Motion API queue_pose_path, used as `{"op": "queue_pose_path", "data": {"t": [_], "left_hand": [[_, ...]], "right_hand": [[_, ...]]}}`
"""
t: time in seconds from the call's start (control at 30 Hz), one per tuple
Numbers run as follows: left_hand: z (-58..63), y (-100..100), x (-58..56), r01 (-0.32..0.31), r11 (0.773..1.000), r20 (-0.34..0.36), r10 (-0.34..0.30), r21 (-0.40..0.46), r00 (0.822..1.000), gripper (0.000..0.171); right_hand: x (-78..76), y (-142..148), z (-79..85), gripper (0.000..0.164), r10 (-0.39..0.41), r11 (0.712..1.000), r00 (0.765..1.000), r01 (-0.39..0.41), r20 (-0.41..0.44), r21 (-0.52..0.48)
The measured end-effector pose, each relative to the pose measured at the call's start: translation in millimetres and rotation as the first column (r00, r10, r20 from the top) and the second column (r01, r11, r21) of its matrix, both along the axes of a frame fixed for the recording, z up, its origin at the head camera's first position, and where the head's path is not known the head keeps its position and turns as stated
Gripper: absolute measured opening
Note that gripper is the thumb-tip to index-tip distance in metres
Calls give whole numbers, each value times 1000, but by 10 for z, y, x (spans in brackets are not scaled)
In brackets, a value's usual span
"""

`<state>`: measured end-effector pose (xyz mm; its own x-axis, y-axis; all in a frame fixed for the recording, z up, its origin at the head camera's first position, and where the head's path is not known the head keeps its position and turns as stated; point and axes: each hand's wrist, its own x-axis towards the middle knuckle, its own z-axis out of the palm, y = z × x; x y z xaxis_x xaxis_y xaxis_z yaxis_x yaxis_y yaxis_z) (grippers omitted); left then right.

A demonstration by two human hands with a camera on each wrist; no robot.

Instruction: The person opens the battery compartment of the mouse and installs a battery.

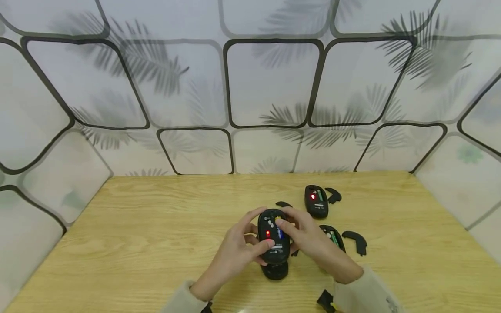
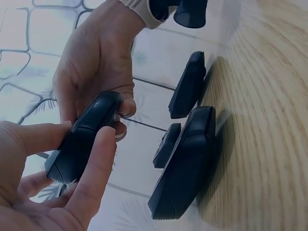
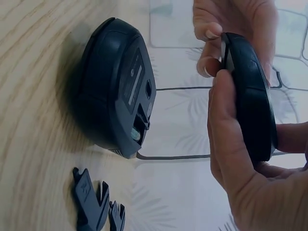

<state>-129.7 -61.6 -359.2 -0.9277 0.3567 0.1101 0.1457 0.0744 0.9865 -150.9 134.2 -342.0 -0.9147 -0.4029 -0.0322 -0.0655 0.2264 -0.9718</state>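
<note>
A black computer mouse (image 1: 276, 251) is held underside up over the table, a red light glowing on its base. My left hand (image 1: 239, 245) grips it along the left side, thumb over the base. From the right, my right hand (image 1: 309, 234) holds the other side, its thumb on the top end of a blue and yellow battery (image 1: 280, 233) in the bay. Both wrist views show the held mouse (image 2: 84, 134) edge-on, with fingers of both hands around it. Just below it, another black mouse (image 1: 275, 271) lies on the table, partly hidden.
On the wooden table (image 1: 137, 230), right of my hands, lie a mouse (image 1: 316, 208) with a red light and another mouse (image 1: 333, 237) with an open bay, partly behind my right arm. Curved black covers (image 1: 355, 241) lie beside them. A black piece (image 1: 325, 301) sits near my right sleeve.
</note>
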Motion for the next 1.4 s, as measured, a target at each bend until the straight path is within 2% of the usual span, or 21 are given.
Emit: {"op": "queue_pose_path", "data": {"t": [0.1, 0.3, 0.5, 0.6, 0.83, 1.17, 1.4], "left_hand": [[1, 8, 9, -8, 1000, -19, 7, -20, 1000, 69], [12, -5, 18, 3, 1000, 0, -3, 0, 1000, 69], [71, 19, -50, 4, 999, -97, -9, -52, 995, 64], [95, 31, -104, 1, 998, -113, -8, -61, 994, 64], [85, 21, -239, -8, 999, -80, 5, -32, 997, 66], [142, 11, -534, -100, 995, 36, 100, 12, 994, 61], [135, 51, -671, -144, 988, 69, 148, -58, 987, 66]], "right_hand": [[11, -3, 10, 37, -1, 1000, 1000, 1, 5, 2], [20, 4, 33, 39, 21, 999, 998, -19, 55, -43], [-31, 32, 72, 38, 33, 999, 999, -34, -15, -32], [-96, 35, 110, 38, 43, 999, 999, -44, -31, -16], [-298, -12, 159, 34, 51, 998, 999, -51, -4, 47], [-633, -95, 242, 33, -76, 996, 988, 70, 136, 47], [-805, -105, 192, 36, -129, 990, 975, 117, 181, 75]]}}
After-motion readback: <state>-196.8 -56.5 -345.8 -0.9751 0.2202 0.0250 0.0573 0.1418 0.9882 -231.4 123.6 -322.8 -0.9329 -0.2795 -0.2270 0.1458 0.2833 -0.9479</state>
